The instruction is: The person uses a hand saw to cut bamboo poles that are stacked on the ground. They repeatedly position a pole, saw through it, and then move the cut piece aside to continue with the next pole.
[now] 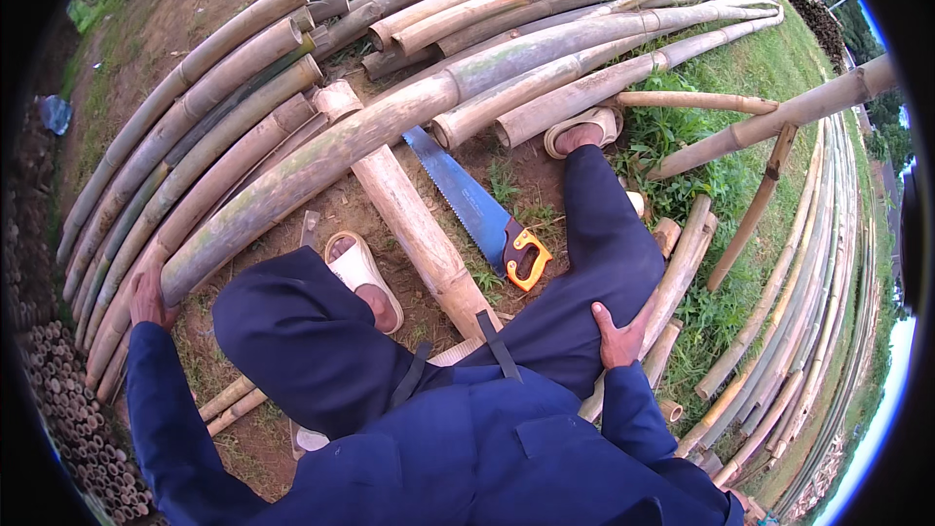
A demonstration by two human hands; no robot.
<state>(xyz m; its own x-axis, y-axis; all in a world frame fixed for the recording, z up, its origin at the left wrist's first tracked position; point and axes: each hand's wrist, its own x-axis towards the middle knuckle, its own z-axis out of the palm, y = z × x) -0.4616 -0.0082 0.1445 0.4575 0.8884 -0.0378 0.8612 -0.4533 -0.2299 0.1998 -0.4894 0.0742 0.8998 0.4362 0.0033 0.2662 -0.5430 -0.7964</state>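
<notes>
At the near left end of a long, thick bamboo pole (321,158), my left hand (153,298) is closed against its end, with the fingers partly hidden. This pole slants up to the right, lying across a shorter, pale bamboo piece (419,239) that runs between my legs. My right hand (620,335) rests on my right leg, thumb apart from the fingers, holding nothing. On the dirt between that pale piece and my right leg lies a handsaw (469,197) with a blue blade and an orange and black handle. The blade's tip is close to the pole.
Several long bamboo poles (209,93) lie stacked at the left and far side. Cut bamboo lengths (682,258) lie right of my leg. A slanting bamboo bar (730,141) with props stands at the right, before another pole pile (804,331). Bundled bamboo ends (78,419) sit lower left.
</notes>
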